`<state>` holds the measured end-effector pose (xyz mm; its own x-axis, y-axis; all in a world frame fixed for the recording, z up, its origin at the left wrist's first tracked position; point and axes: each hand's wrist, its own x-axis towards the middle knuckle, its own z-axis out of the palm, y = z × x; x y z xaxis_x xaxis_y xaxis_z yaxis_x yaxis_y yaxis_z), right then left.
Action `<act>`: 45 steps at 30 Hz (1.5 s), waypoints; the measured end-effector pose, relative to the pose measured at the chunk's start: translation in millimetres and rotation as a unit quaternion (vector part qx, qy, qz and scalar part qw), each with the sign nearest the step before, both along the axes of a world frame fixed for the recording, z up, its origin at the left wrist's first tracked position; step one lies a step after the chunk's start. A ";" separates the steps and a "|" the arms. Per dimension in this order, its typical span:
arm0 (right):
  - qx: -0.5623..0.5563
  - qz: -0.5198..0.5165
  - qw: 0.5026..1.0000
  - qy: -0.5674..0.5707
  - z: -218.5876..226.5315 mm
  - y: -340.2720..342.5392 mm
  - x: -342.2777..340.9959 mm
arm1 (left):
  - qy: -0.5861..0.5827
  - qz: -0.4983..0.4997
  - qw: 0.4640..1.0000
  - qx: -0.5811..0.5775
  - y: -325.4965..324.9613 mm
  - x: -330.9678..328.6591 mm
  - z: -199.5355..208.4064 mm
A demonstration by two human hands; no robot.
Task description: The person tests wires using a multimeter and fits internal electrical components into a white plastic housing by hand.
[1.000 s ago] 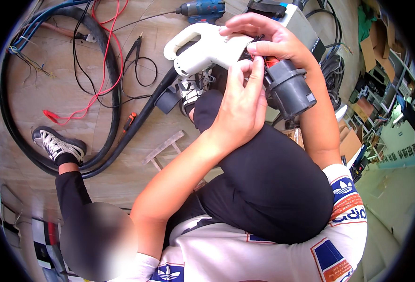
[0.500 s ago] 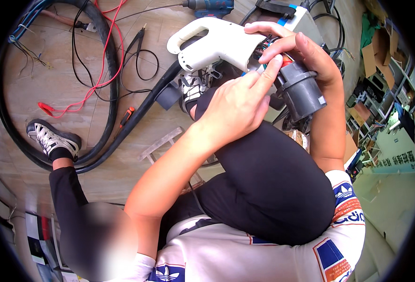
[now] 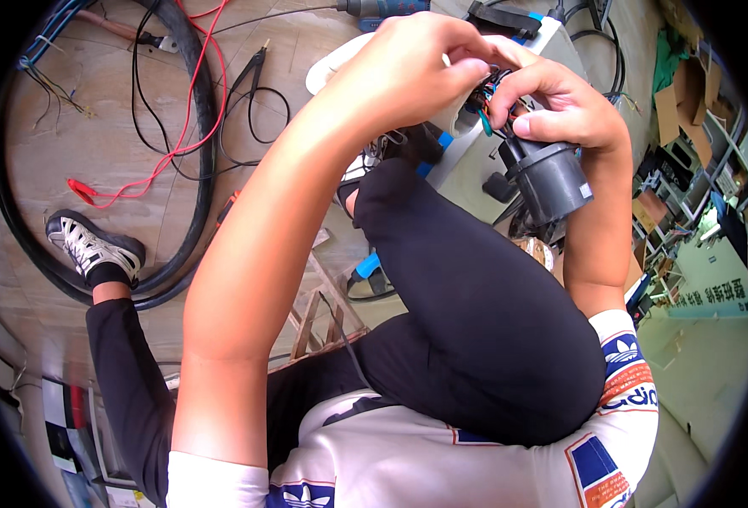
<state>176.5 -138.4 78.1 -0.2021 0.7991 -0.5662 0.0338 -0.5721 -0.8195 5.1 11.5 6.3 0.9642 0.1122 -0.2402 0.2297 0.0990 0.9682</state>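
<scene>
Bright light fills the fisheye-bent view, its corners black.

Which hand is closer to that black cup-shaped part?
The right hand: it is at the wires just above the black cup-shaped part. The left hand is farther off, covering most of the white handle.

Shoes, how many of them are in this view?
2: one shoe on the floor at the left, and a second shoe near upper centre, partly hidden between the left forearm and a knee.
</scene>
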 end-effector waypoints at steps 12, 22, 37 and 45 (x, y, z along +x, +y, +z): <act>-0.045 -0.102 0.994 0.021 -5.8 -2.2 -5.6 | -0.047 -0.016 0.999 0.005 -7.9 8.0 -17.6; -0.100 -0.333 0.935 0.073 -6.9 -20.4 -23.2 | -0.035 0.040 0.996 -0.072 -17.5 1.3 -16.8; -0.113 -0.299 0.948 -0.003 -16.3 -8.1 -22.4 | -0.006 0.038 0.949 -0.312 -19.5 1.0 -26.0; -0.163 -0.261 0.950 0.045 -13.1 -8.6 -15.2 | -0.027 -0.033 0.982 -0.182 0.3 8.4 -12.6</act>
